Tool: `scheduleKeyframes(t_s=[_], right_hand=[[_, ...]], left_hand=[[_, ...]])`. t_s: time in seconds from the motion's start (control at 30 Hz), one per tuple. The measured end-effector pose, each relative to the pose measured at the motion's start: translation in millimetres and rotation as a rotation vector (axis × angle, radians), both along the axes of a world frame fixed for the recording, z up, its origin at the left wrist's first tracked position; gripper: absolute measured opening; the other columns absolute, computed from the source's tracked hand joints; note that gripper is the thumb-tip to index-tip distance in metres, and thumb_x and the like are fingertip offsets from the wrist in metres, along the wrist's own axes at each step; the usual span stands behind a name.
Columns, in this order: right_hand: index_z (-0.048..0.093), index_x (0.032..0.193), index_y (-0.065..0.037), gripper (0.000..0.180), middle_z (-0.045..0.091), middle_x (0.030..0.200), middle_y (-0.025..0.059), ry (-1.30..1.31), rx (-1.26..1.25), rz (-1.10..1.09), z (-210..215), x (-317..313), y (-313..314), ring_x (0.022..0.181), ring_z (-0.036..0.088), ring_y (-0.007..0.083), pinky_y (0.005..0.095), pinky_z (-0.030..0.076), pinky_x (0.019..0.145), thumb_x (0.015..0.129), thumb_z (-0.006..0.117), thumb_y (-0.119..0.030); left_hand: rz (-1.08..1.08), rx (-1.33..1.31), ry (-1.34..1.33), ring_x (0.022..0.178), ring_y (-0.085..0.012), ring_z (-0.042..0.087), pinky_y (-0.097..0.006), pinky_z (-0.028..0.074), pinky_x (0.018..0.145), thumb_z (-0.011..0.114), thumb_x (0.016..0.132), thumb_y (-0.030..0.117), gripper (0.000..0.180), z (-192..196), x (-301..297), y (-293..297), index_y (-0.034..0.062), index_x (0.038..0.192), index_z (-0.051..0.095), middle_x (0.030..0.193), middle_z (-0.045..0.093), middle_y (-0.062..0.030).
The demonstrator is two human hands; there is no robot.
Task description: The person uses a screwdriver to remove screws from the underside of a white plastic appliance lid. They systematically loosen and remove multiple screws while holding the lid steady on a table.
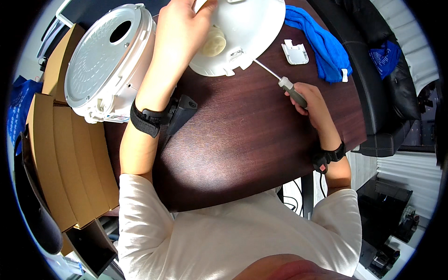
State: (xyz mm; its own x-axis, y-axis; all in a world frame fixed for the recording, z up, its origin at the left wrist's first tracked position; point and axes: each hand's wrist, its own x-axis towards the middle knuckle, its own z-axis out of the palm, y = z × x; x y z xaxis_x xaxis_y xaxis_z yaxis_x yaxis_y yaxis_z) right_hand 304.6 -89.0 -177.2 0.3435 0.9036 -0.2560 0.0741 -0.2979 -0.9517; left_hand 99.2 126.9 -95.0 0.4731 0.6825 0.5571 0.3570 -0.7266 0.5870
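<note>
My right hand [308, 101] is wrapped round the grey-and-white handle of a screwdriver [286, 85]. Its thin shaft points up and left, and the tip meets the near edge of a white plastic lid [254, 23], beside a small slotted fitting. At the lid's left side, my left hand [186, 21] is closed on a white part of it; the fingertips are partly cut off at the top. A translucent, yellowish round cap [214, 43] shows on the lid under that hand. Left of my left forearm stands a white round appliance body [105, 65], its grey panel having a dark hole.
A small white plastic cover [295, 52] lies right of the lid, near a crumpled blue cloth [322, 42]. Cardboard boxes [70, 163] flank the dark wooden table [242, 135] on the left. A black sofa [378, 102] stands beyond the right edge.
</note>
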Motion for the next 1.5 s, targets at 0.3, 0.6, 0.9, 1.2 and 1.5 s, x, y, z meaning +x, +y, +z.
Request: scheduleKeyframes(t_s=[0.3,0.6,0.9,1.2,1.5], right_hand=[[0.062,0.083,-0.001,0.035,0.05,0.061,-0.0019,-0.023,-0.011,-0.013,-1.6,-3.1,2.1,0.041,0.037,0.0042,0.0203,0.024,0.039,0.091,0.042,-0.029],[0.062,0.083,-0.001,0.035,0.05,0.062,-0.0018,-0.033,-0.02,-0.017,-2.7,-6.0,1.6,0.041,0.037,0.0037,0.02,0.025,0.039,0.092,0.043,-0.029],[0.059,0.092,-0.003,0.027,0.051,0.067,-0.0011,-0.022,-0.037,0.053,-6.0,-9.2,-2.8,0.045,0.041,0.0023,0.0189,0.03,0.039,0.095,0.048,-0.027],[0.06,0.098,-0.003,0.02,0.059,0.085,0.012,-0.917,0.333,-0.004,9.9,-11.2,0.6,0.074,0.058,0.0269,0.0306,0.045,0.063,0.083,0.065,-0.016],[0.06,0.1,0.001,0.024,0.062,0.081,0.0086,-0.205,0.007,-0.008,0.4,-4.4,-1.6,0.074,0.059,0.0145,0.0283,0.045,0.062,0.092,0.055,-0.021]], left_hand=[[-0.001,0.021,-0.016,0.073,-0.0129,0.06,-0.029,0.047,0.07,0.057,0.09,0.023,0.024,-2.8,1.0,1.5,0.0085,0.107,0.064,0.079,0.066,-0.0082],[0.037,0.011,-0.001,0.067,-0.0126,0.057,-0.029,0.046,0.066,0.056,0.091,0.026,0.023,-1.7,0.8,-2.8,0.0082,0.103,0.065,0.073,0.063,-0.0064],[0.051,0.023,-0.002,0.065,-0.0144,0.056,-0.03,0.045,0.064,0.057,0.09,0.025,0.022,-3.0,1.5,-0.6,0.0089,0.102,0.064,0.07,0.061,-0.0072],[0.088,0.036,0.041,0.067,-0.017,0.06,-0.031,0.046,0.065,0.057,0.089,0.025,0.022,-2.7,0.8,0.6,0.0086,0.101,0.064,0.073,0.064,-0.0088],[0.081,0.028,0.013,0.065,-0.0169,0.06,-0.031,0.047,0.063,0.056,0.09,0.026,0.022,-2.4,2.7,-3.5,0.0086,0.1,0.064,0.071,0.063,-0.0092]])
